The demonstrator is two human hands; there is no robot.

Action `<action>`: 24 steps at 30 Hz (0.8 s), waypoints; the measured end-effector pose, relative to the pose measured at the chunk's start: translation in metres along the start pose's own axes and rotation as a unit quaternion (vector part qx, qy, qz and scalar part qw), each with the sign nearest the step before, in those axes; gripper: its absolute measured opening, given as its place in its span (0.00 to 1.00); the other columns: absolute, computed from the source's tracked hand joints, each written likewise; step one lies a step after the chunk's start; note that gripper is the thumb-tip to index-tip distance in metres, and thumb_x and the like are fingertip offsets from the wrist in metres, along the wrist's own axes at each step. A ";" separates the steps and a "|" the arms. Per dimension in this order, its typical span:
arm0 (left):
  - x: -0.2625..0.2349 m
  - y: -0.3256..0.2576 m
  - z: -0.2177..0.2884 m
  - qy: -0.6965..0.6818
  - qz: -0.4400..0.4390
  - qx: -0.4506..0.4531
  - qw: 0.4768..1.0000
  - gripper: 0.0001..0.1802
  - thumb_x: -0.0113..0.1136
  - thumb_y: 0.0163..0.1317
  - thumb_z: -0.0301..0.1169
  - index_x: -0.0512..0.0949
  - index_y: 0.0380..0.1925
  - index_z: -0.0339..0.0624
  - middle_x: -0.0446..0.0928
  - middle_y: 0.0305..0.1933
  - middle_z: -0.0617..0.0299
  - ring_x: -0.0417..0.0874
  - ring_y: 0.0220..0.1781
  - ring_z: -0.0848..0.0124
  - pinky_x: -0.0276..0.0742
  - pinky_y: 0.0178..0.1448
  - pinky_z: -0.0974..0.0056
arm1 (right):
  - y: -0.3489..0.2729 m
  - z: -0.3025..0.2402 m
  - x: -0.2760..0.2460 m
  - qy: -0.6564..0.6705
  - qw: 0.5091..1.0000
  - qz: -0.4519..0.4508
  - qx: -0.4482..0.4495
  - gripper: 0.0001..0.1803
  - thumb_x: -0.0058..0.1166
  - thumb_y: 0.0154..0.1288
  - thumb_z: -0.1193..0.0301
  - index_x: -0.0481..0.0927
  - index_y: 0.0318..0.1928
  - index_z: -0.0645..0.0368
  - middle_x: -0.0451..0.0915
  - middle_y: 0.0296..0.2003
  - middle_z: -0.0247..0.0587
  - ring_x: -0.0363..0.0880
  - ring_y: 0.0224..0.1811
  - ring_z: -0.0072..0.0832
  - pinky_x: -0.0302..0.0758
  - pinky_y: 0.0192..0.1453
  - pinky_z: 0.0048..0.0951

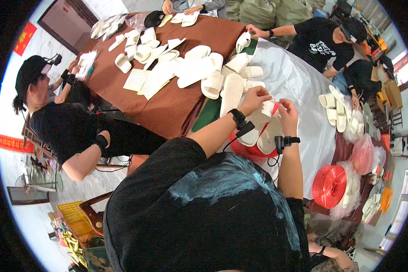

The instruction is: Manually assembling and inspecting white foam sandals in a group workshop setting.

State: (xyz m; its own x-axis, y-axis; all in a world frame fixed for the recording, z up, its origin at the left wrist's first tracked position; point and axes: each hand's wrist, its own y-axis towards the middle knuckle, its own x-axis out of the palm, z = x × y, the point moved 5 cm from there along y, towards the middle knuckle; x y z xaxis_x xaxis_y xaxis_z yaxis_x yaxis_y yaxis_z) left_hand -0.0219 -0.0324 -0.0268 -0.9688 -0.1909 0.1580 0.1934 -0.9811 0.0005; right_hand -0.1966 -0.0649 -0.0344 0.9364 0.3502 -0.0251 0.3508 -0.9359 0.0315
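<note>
Facing each other over a pair of cream slippers (268, 136), the person's two bare hands come close together above the table (161, 113). The left hand (255, 102) reaches in with its fingers bent and the thumb drawn toward the fingertips, over the far end of the pair; whether anything is pinched there cannot be told. The right hand (289, 113) has its fingers curled inward just beside the upper end of a red strip (275, 110), and it is not clear whether they grip it. The strip runs down between the two slippers, which lie side by side with more red material (245, 150) showing around their near end. Each wrist wears a black band.

Just to the left of the pair stands a single cream slipper (231, 93) with a textured sole. A loose heap of slippers (197, 68) spreads across the table's brown covering, beside pale dotted sheets (135, 80). Clear plastic sheeting (285, 68) covers the right part, where further slippers (334, 109) lie near a red roll (329, 186). At the far edge, a co-worker's hand (257, 31) touches a slipper; another co-worker (70, 120) sits on the left.
</note>
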 end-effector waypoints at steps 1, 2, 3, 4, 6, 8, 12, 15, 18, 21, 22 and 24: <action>-0.003 0.001 0.006 0.000 -0.001 0.023 1.000 0.06 0.66 0.56 0.25 0.77 0.29 0.36 0.78 0.28 0.66 0.75 0.31 0.80 0.73 0.37 0.72 | -0.003 -0.013 0.005 -0.027 0.998 0.018 -0.048 0.15 0.56 0.64 0.73 0.76 0.51 0.63 0.77 0.45 0.37 0.74 0.46 0.20 0.72 0.48 0.22; -0.006 0.001 0.013 0.001 -0.002 0.046 0.999 0.06 0.66 0.56 0.25 0.77 0.29 0.36 0.77 0.28 0.67 0.75 0.31 0.80 0.72 0.37 0.72 | -0.007 -0.027 0.008 -0.053 0.993 0.036 -0.095 0.19 0.56 0.64 0.73 0.74 0.54 0.62 0.76 0.51 0.40 0.74 0.51 0.22 0.72 0.51 0.23; -0.006 0.001 0.023 0.004 -0.005 0.072 0.997 0.07 0.66 0.56 0.25 0.77 0.29 0.37 0.77 0.29 0.67 0.75 0.32 0.80 0.72 0.38 0.72 | -0.010 -0.028 0.005 -0.034 0.998 0.018 -0.056 0.26 0.57 0.61 0.74 0.69 0.60 0.62 0.66 0.62 0.46 0.70 0.61 0.33 0.70 0.62 0.34; -0.008 0.001 0.035 0.004 -0.002 0.075 0.997 0.07 0.66 0.56 0.25 0.77 0.29 0.37 0.77 0.29 0.67 0.75 0.32 0.80 0.72 0.38 0.72 | -0.014 -0.034 0.006 -0.034 0.998 0.014 -0.058 0.26 0.57 0.61 0.74 0.69 0.60 0.62 0.66 0.62 0.46 0.70 0.61 0.33 0.70 0.62 0.34; -0.015 0.000 0.064 -0.055 0.028 0.090 0.994 0.07 0.66 0.56 0.24 0.76 0.30 0.38 0.77 0.29 0.67 0.75 0.32 0.80 0.73 0.39 0.73 | -0.028 -0.056 0.014 -0.342 0.919 0.036 -0.195 0.31 0.61 0.55 0.75 0.69 0.61 0.59 0.66 0.62 0.48 0.69 0.61 0.40 0.66 0.66 0.40; -0.014 -0.006 0.105 -0.080 0.032 0.116 0.989 0.06 0.65 0.57 0.23 0.77 0.31 0.39 0.78 0.30 0.67 0.76 0.33 0.80 0.73 0.39 0.72 | -0.033 -0.049 0.011 -0.382 0.897 0.017 -0.222 0.38 0.69 0.48 0.70 0.69 0.62 0.54 0.67 0.62 0.46 0.67 0.62 0.44 0.64 0.66 0.43; -0.023 -0.022 0.173 -0.186 0.009 0.213 0.959 0.02 0.58 0.62 0.21 0.75 0.31 0.39 0.80 0.32 0.62 0.80 0.38 0.74 0.75 0.45 0.69 | -0.035 -0.020 0.025 -0.505 0.853 -0.080 -0.103 0.45 0.71 0.43 0.54 0.67 0.64 0.43 0.70 0.59 0.40 0.64 0.64 0.43 0.65 0.62 0.45; -0.010 -0.030 0.175 -0.268 -0.085 0.158 0.947 0.03 0.58 0.65 0.29 0.75 0.34 0.44 0.78 0.35 0.63 0.79 0.43 0.71 0.75 0.48 0.67 | -0.034 -0.019 0.041 -0.536 0.826 -0.057 -0.163 0.46 0.70 0.42 0.50 0.66 0.65 0.39 0.70 0.57 0.42 0.66 0.60 0.45 0.62 0.61 0.55; 0.010 -0.032 0.155 -0.298 -0.114 0.072 0.945 0.05 0.59 0.66 0.33 0.74 0.33 0.46 0.77 0.35 0.65 0.78 0.45 0.71 0.74 0.49 0.66 | -0.037 -0.031 0.051 -0.543 0.823 -0.070 -0.150 0.47 0.71 0.41 0.51 0.66 0.65 0.39 0.69 0.57 0.45 0.66 0.61 0.45 0.62 0.61 0.53; 0.021 -0.030 0.141 -0.316 -0.114 0.013 0.942 0.07 0.58 0.66 0.35 0.74 0.32 0.47 0.76 0.34 0.67 0.77 0.45 0.72 0.73 0.49 0.66 | -0.036 -0.029 0.042 -0.517 0.837 -0.070 -0.167 0.46 0.72 0.40 0.52 0.68 0.64 0.42 0.71 0.52 0.46 0.68 0.56 0.44 0.63 0.59 0.51; 0.023 -0.029 0.139 -0.333 -0.116 0.003 0.936 0.07 0.58 0.66 0.35 0.73 0.31 0.47 0.76 0.34 0.68 0.76 0.45 0.72 0.72 0.50 0.66 | -0.036 -0.030 0.039 -0.496 0.849 -0.078 -0.162 0.45 0.72 0.40 0.52 0.69 0.63 0.43 0.72 0.50 0.47 0.69 0.55 0.44 0.64 0.58 0.50; 0.033 -0.028 0.145 -0.355 -0.159 0.010 0.921 0.09 0.58 0.66 0.36 0.71 0.30 0.47 0.73 0.34 0.70 0.73 0.43 0.73 0.68 0.49 0.67 | -0.034 -0.033 0.027 -0.489 0.855 -0.061 -0.160 0.46 0.72 0.39 0.51 0.71 0.62 0.46 0.73 0.46 0.49 0.71 0.51 0.44 0.67 0.54 0.45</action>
State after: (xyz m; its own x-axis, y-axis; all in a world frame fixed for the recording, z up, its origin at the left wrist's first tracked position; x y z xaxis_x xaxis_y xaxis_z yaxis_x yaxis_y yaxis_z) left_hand -0.0369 -0.0070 0.1212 -0.6337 0.1802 0.7523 -0.0726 -0.9820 0.1741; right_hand -0.1829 -0.0221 -0.0033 0.4888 0.0978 -0.8669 0.5776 -0.7810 0.2375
